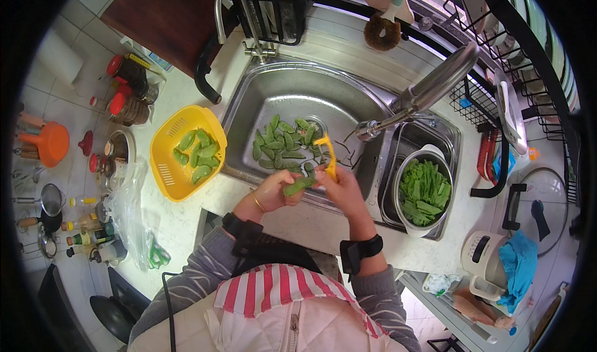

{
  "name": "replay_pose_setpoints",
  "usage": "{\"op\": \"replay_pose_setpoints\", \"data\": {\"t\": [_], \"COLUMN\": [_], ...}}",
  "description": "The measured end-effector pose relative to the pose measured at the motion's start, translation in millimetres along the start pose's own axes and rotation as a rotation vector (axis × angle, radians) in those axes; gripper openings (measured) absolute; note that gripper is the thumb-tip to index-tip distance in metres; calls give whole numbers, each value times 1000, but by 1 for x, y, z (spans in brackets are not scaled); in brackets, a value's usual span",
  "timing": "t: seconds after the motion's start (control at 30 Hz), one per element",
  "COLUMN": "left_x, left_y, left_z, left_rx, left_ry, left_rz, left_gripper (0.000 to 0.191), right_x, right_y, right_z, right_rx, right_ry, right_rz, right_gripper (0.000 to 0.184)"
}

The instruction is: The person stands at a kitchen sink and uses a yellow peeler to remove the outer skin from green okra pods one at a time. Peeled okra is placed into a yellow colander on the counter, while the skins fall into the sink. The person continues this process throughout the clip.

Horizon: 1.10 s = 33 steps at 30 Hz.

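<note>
Over the front rim of the steel sink point(298, 79), my left hand point(275, 191) pinches a flat green bean pod point(299, 186). My right hand point(340, 189) grips a small yellow tool point(331, 156), which looks like a peeler, close to the pod's right end. Its fingertips are at or very near that end; actual contact is hard to make out. Behind both hands, many similar pods point(280, 142) lie on the sink floor, with thin dark strips point(345, 151) scattered to their right. A yellow plastic basket point(163, 154) on the counter to the left holds several pods point(200, 151).
Cut leafy greens point(424, 191) fill a pot-like colander point(401, 212) in the smaller right basin. A pull-down faucet point(419, 91) leans over the divider. Jars point(128, 107) and a plastic bag point(128, 212) occupy the left counter. A glass lid point(536, 207) and cream-coloured appliance point(480, 252) are at right.
</note>
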State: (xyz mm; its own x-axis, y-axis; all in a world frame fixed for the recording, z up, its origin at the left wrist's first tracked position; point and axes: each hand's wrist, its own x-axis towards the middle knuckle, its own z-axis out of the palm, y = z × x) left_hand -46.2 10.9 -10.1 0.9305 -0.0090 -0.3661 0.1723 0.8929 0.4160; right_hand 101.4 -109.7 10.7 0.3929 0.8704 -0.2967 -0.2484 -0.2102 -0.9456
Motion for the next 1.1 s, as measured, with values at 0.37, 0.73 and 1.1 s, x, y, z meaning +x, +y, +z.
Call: {"op": "replay_pose_setpoints", "data": {"t": [0.37, 0.73, 1.1], "left_x": [26, 23, 22], "left_y": [-26, -22, -20], "left_z": [37, 9, 12], "left_rx": [-197, -401, -380], "left_ry": [237, 396, 320], "left_rz": [444, 342, 378], "left_gripper": [13, 7, 7], "right_x": [5, -9, -20], "right_y": [8, 13, 29], "right_z": [30, 17, 29], "right_rx": [229, -293, -682], "right_ry": [429, 236, 263], "right_rz": [-144, -159, -242], "right_gripper": [16, 12, 13]}}
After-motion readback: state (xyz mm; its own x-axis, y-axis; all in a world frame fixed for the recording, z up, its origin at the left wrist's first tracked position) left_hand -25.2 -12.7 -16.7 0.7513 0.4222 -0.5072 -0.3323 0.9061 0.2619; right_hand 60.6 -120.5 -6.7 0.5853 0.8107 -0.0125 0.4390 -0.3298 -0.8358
